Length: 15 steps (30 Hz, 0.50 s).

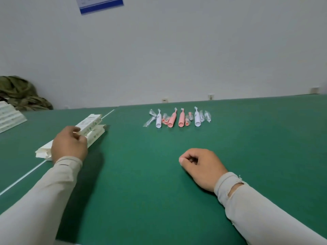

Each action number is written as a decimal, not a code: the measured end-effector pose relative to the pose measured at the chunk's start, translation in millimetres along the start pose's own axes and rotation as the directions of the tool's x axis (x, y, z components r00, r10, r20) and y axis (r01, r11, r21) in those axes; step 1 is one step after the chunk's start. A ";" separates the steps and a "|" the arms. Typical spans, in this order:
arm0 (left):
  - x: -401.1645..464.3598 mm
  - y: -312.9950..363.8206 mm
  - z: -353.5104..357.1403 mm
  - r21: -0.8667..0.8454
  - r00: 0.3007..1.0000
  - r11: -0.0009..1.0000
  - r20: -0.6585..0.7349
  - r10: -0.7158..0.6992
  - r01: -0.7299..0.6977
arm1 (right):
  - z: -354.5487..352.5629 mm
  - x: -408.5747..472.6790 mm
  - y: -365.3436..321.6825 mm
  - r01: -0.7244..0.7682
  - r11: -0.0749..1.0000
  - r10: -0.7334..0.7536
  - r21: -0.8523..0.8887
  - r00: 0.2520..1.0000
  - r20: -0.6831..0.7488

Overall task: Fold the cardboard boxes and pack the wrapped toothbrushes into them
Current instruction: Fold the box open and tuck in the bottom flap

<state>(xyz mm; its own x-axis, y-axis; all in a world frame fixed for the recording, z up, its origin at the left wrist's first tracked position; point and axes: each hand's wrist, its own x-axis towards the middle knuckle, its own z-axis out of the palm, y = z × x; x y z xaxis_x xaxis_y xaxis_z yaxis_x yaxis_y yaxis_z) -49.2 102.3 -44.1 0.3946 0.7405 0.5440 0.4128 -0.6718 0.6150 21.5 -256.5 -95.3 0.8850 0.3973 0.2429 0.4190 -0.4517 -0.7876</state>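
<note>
A small stack of flat white cardboard boxes (92, 127) lies on the green table (141, 174) at the left. My left hand (69, 144) rests over the stack and pinches the near end of the top box. My right hand (201, 165) lies on the table at centre right, fingers curled, holding nothing. A row of wrapped toothbrushes (178, 118), white and pink, some in clear plastic, lies toward the far side of the table, well beyond both hands.
More flat white boxes (8, 115) are piled at the far left edge. A green camouflage cloth (21, 94) is bunched behind them against the white wall. A white seam line (23, 177) crosses the table's left part.
</note>
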 end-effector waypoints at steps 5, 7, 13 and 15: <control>-61.3 94.0 -8.9 -0.459 0.968 0.852 -0.122 0.220 -0.252 | -0.1 -1.6 -6.9 0.010 0.973 0.005 0.231 0.998 -0.062; -103.6 134.8 -6.3 -0.578 0.941 0.753 -0.086 0.326 -0.314 | -5.5 -2.0 -17.6 -0.032 0.881 0.065 0.472 0.996 -0.055; -211.5 212.6 25.7 -0.561 0.676 0.610 0.115 0.727 -0.560 | -65.5 3.2 -31.7 -0.049 0.336 0.295 0.941 0.954 -0.056; -227.4 222.7 34.3 -0.567 0.594 0.578 0.183 0.783 -0.587 | -82.7 -0.4 -18.4 -0.066 0.365 0.360 0.929 0.930 -0.075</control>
<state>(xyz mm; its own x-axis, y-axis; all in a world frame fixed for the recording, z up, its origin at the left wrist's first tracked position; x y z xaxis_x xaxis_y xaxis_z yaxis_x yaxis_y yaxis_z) -18.9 -216.4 -50.5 0.7081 -0.0892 0.7005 -0.4586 -0.8124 0.3601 30.3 -314.4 -34.1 0.9890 0.1474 -0.0150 -0.0947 0.5508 -0.8292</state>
